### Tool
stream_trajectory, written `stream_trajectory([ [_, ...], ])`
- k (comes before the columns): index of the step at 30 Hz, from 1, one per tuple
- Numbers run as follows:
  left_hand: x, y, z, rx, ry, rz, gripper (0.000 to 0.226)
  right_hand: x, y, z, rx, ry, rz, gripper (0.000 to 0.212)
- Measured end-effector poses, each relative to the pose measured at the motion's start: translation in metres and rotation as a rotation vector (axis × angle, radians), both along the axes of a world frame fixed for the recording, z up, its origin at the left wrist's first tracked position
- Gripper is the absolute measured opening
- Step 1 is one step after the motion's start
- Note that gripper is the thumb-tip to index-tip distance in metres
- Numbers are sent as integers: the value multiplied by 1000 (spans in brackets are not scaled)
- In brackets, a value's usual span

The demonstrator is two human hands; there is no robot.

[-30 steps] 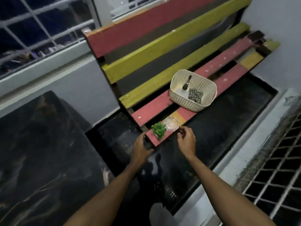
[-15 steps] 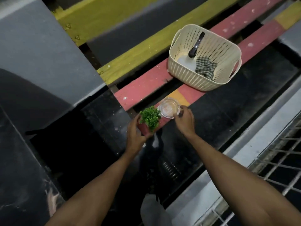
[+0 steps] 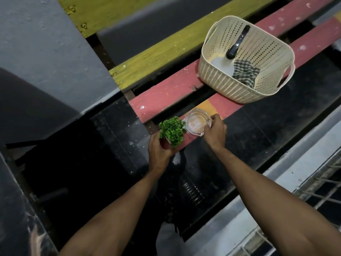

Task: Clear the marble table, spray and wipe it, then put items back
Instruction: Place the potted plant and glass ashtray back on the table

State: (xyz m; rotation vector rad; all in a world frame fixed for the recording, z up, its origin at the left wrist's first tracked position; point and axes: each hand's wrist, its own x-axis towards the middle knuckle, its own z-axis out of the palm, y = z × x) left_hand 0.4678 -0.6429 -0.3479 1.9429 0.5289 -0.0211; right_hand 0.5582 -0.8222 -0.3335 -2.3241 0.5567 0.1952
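Gripping the small potted plant [image 3: 172, 130], my left hand [image 3: 159, 150] curls round its pot at the near end of the counter [image 3: 166, 95], over the front red slat. My right hand [image 3: 216, 134] pinches the rim of the clear glass ashtray [image 3: 196, 123], just beside the plant and touching its leaves. Can't tell if either is lifted off the slat. Farther along the counter sits a cream perforated basket [image 3: 221, 84] with a spray bottle [image 3: 235, 47] and a checked cloth [image 3: 246, 72] inside.
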Motion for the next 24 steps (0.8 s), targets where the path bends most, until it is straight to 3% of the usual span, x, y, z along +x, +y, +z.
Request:
stream_trajectory([
  [6,-3,17,19,9,-18,18,53,-2,9,18,31,-16,-27,25],
  [9,-13,43,59,0,-12,82,37,-12,25,51,52,-61,13,20],
  [16,-48,148,187,116,-72,189,31,-62,112,158,169,-144,141,20],
  [24,-152,329,309,206,-217,319,53,-153,281,267,183,-203,386,23],
])
